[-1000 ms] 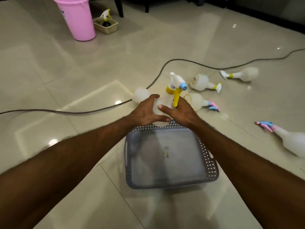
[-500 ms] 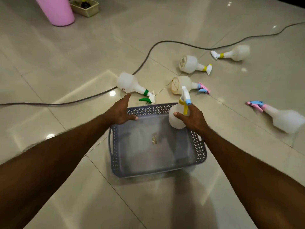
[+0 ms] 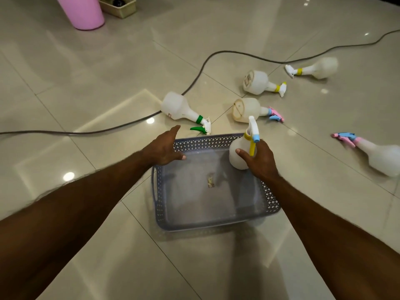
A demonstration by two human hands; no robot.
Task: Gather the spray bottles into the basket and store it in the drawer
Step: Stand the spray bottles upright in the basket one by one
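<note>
Right now my right hand grips a yellow-collared spray bottle upright, over the far right corner of the grey basket on the floor. My left hand hovers with fingers relaxed and spread over the basket's far left corner, holding nothing. Just beyond lies a green-trigger bottle. Four other bottles lie farther right, and a cable snakes across the tiles.
</note>
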